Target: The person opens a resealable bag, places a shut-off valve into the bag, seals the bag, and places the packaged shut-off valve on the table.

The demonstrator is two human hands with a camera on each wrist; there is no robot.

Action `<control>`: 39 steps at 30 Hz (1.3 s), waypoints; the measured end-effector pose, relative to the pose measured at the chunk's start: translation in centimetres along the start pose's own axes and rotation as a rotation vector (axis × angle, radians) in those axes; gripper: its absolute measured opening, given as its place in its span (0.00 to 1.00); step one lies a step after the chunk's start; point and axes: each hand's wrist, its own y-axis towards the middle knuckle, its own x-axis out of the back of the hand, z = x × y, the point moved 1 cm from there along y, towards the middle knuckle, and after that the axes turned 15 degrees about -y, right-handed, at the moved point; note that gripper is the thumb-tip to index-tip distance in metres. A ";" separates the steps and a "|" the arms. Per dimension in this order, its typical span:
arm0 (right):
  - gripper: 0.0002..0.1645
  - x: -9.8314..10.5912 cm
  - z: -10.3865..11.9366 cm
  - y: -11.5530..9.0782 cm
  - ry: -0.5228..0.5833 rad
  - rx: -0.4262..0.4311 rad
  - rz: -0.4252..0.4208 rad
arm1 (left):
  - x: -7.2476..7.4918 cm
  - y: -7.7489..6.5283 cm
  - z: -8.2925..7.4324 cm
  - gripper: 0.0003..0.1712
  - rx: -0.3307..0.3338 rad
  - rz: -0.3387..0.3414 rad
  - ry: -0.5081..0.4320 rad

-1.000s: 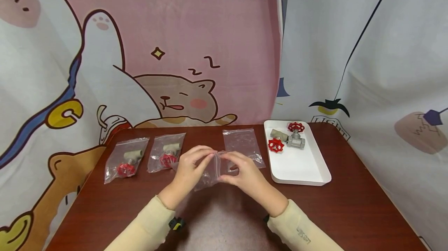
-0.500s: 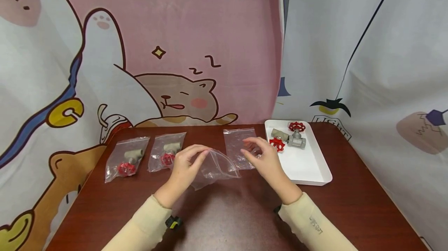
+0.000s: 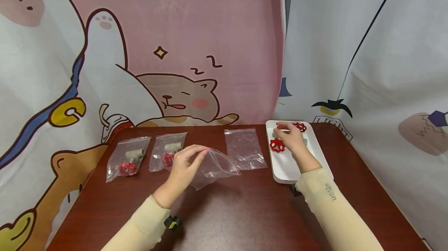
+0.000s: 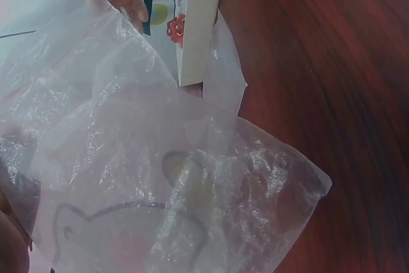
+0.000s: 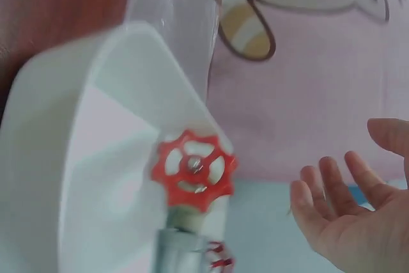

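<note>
Cream sleeves (image 3: 141, 222) come in from the near edge, a black wrist device (image 3: 172, 223) at the left cuff, above a glossy reddish-brown tabletop (image 3: 231, 216). Farther in, the left hand (image 3: 183, 167) pinches a clear zip-seal bag (image 3: 218, 167) by its upper edge between thumb and fingers; the bag hangs slantwise with its mouth parted. Left of it lie two bagged valves (image 3: 128, 168) (image 3: 168, 160), each with a red handwheel and a beige pipe fitting showing through the plastic. Toward the right, a flat clear bag (image 3: 245, 148) rests beside a white tray (image 3: 285, 171). Over the tray's far part is the right hand (image 3: 293, 140), its fingers loosely bent, spread and free of any object. Beneath and around it, inside the tray, are two gate valves with red handwheels (image 3: 277, 145) (image 3: 300, 127). Behind everything hangs a cartoon-printed curtain (image 3: 238, 49), pink and pale grey.
</note>
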 end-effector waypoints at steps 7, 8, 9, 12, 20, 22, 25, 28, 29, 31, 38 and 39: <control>0.32 0.5 -3.1 2.0 0.274 -0.293 0.152 | 0.0 -0.1 0.0 0.07 -0.003 -0.006 -0.006; 0.33 0.5 -3.4 2.1 0.320 -0.331 0.165 | 0.0 -0.2 0.1 0.07 -0.003 -0.006 -0.006; 0.33 0.4 -3.8 2.2 0.364 -0.366 0.174 | 0.1 -0.2 0.0 0.07 0.000 -0.006 -0.005; 0.31 0.3 -4.7 2.4 0.466 -0.453 0.197 | 0.1 -0.2 0.0 0.06 0.005 -0.006 -0.002; 0.21 -0.1 -5.5 2.3 0.567 -0.531 0.198 | 0.1 -0.4 0.1 0.07 0.012 -0.013 0.001; 0.16 -0.2 -5.6 2.3 0.580 -0.528 0.234 | 0.0 -0.4 0.1 0.08 0.011 -0.017 0.002; 0.11 -0.5 -5.7 2.2 0.605 -0.528 0.297 | 0.0 -0.5 0.1 0.08 0.007 -0.020 0.002; 0.12 -0.7 -5.9 2.2 0.623 -0.535 0.313 | 0.0 -0.5 0.2 0.08 0.007 -0.020 0.002; 0.12 -0.8 -6.0 2.3 0.621 -0.536 0.314 | 0.0 -0.5 0.2 0.08 0.008 -0.021 0.003; 0.14 -0.9 -6.1 2.4 0.611 -0.538 0.335 | 0.1 -0.5 0.2 0.08 0.008 -0.022 0.001; 0.17 -1.4 -6.6 2.6 0.638 -0.595 0.444 | 0.1 -0.5 0.2 0.07 0.004 -0.012 -0.004; 0.16 -1.5 -6.7 2.7 0.645 -0.598 0.448 | 0.1 -0.5 0.2 0.07 0.007 -0.012 -0.003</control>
